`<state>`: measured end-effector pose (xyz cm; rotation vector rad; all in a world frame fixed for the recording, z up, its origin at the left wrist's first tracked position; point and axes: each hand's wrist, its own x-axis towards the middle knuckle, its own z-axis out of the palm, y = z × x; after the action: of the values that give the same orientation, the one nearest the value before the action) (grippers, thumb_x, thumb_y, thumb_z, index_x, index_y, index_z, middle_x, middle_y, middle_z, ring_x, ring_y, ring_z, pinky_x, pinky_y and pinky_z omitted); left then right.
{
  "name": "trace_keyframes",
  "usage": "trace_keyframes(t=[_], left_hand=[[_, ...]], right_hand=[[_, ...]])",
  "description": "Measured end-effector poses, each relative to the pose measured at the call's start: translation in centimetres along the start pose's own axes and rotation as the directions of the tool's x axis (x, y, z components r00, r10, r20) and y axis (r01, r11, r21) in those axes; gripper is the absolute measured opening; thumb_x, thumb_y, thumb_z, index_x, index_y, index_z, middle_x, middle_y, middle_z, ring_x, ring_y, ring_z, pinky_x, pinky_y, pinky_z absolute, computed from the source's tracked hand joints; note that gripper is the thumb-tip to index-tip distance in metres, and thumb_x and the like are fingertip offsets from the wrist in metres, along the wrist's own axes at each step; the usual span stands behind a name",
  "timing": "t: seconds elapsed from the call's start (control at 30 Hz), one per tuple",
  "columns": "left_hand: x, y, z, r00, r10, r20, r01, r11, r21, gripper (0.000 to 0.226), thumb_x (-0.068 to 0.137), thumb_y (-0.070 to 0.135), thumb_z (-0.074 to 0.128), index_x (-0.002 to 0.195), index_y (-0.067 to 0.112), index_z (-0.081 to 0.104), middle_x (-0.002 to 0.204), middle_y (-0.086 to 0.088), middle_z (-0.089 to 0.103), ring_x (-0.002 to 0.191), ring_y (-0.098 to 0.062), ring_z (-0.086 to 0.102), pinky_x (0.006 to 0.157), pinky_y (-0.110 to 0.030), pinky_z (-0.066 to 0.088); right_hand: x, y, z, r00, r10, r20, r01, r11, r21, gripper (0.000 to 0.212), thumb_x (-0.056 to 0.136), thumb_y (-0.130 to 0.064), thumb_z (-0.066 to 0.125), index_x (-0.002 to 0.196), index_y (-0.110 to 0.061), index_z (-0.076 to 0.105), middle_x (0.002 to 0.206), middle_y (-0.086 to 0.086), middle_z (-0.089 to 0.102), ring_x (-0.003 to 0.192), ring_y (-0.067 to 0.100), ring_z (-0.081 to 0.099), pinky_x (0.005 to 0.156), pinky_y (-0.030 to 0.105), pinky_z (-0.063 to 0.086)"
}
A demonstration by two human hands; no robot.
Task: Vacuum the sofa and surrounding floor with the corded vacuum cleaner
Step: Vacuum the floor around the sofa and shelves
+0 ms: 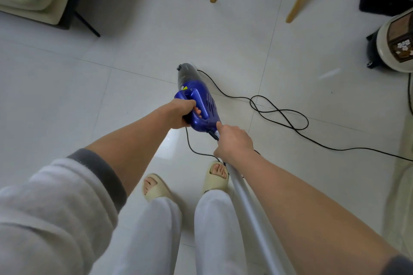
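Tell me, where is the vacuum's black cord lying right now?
In the head view the black cord lies looped on the white tiled floor, right of the blue vacuum cleaner, and trails off toward the right edge.

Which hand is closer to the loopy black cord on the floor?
The right. The right hand grips the silver tube behind the blue vacuum cleaner, on the side where the looped black cord lies. The left hand grips the vacuum's handle, farther from the loops.

The vacuum cleaner (pixel 196 98) is held above the floor (pixel 89 96), its cord (pixel 279 116) looping rightward.
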<state>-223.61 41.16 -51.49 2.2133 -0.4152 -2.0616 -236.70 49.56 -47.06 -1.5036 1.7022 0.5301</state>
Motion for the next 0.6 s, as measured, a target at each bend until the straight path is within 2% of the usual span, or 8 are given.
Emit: trace_keyframes(t=[0.1, 0.23, 0.4, 0.6], left_hand=[[0.0, 0.3, 0.9, 0.998, 0.049, -0.026, -0.049, 0.999, 0.007, 0.012, 0.093, 0.002, 0.045, 0.084, 0.006, 0.051, 0.067, -0.005, 0.054, 0.059, -0.014, 0.055, 0.061, -0.026, 0.051], [-0.3, 0.3, 3.9, 0.999, 0.041, 0.004, -0.041, 0.999, 0.009, 0.008, 0.093, 0.002, 0.046, 0.090, 0.006, 0.052, 0.068, -0.005, 0.056, 0.061, -0.014, 0.056, 0.056, -0.025, 0.052], [-0.5, 0.9, 8.3, 0.997, 0.024, 0.068, -0.027, 0.999, 0.041, 0.008, 0.092, 0.002, 0.046, 0.090, 0.006, 0.052, 0.065, -0.004, 0.055, 0.059, -0.014, 0.056, 0.066, -0.027, 0.053], [-0.7, 1.2, 12.6, 0.992, 0.037, 0.122, -0.049, 0.994, 0.095, 0.009, 0.094, 0.003, 0.044, 0.089, 0.005, 0.051, 0.067, -0.005, 0.053, 0.059, -0.014, 0.054, 0.056, -0.026, 0.050]], right_hand=[[0.0, 0.7, 0.2, 1.000, 0.005, -0.014, -0.004, 0.999, 0.040, 0.042, 0.078, -0.010, 0.064, 0.114, -0.018, 0.044, 0.087, 0.000, 0.051, 0.076, 0.023, 0.048, 0.050, 0.027, 0.030], [-0.3, 3.5, -0.4, 0.998, 0.036, -0.060, -0.034, 0.999, 0.025, 0.042, 0.079, -0.009, 0.061, 0.116, -0.020, 0.045, 0.088, 0.001, 0.054, 0.076, 0.024, 0.049, 0.055, 0.028, 0.035], [-1.0, 7.3, -1.1, 0.991, 0.108, -0.081, -0.104, 0.993, 0.047, 0.039, 0.080, -0.009, 0.060, 0.115, -0.019, 0.045, 0.088, 0.002, 0.054, 0.077, 0.025, 0.049, 0.061, 0.030, 0.039], [-1.7, 10.6, -0.8, 0.980, 0.181, -0.083, -0.172, 0.980, 0.103, 0.041, 0.081, -0.011, 0.060, 0.118, -0.019, 0.044, 0.089, 0.000, 0.052, 0.078, 0.025, 0.047, 0.062, 0.029, 0.039]])
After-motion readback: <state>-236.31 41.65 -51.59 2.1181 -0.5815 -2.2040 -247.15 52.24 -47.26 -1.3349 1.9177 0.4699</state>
